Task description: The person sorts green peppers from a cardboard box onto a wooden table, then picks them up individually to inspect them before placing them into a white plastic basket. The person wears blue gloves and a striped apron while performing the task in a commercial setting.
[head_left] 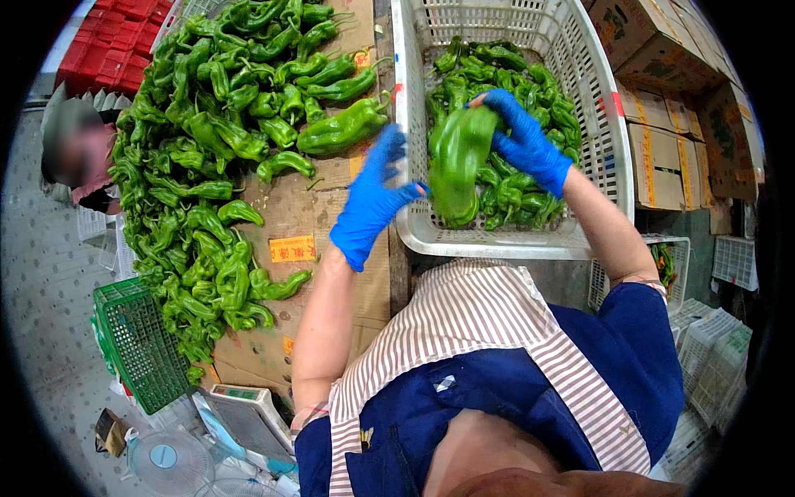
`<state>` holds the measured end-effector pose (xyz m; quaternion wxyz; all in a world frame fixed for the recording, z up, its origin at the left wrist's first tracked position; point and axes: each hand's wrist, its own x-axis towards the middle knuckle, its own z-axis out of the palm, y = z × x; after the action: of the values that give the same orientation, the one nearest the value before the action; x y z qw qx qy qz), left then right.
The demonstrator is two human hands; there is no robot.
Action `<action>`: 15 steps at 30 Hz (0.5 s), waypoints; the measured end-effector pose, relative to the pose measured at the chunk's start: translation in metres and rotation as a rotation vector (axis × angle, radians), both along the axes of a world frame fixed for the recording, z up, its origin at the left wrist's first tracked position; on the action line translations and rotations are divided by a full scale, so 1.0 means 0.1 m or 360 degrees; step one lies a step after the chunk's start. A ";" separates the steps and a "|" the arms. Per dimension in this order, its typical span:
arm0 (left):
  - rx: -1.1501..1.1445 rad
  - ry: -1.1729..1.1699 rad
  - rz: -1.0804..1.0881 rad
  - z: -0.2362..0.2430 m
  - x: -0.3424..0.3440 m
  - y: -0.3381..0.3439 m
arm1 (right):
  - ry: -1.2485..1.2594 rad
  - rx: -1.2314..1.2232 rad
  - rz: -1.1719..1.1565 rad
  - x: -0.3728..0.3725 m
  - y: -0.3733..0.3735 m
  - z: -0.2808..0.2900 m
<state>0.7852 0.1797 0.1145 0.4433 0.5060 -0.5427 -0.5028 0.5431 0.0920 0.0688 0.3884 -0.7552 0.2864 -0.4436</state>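
Note:
My right hand point(526, 141), in a blue glove, grips a large green pepper point(460, 161) above the white crate point(513, 242); motion blurs the pepper. Under it, several green peppers point(542, 103) lie heaped on the crate's floor. My left hand point(377, 195), gloved in blue too, is by the crate's left rim with fingers and thumb apart and nothing in it. Just beyond those fingers rests another large green pepper point(344, 127), at the edge of a big pile of green peppers point(199, 141) spread over cardboard point(277, 219).
A green basket point(141, 344) stands below the pile's left edge, near a scale point(248, 418) and a fan point(170, 464). Red crates point(108, 45) are stacked at far left, close to another person point(79, 149). Cardboard boxes point(667, 157) rise on the right.

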 end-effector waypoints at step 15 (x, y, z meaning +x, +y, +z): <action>-0.0646 -0.0960 -0.0106 0.24 -0.14 0.52 | -0.0893 0.1677 0.0558 0.50 0.56 0.41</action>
<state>0.7712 0.2316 0.1388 0.3381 0.5152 -0.7541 -0.2271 0.5927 0.1476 0.1098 0.8364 -0.3527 0.2255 -0.3538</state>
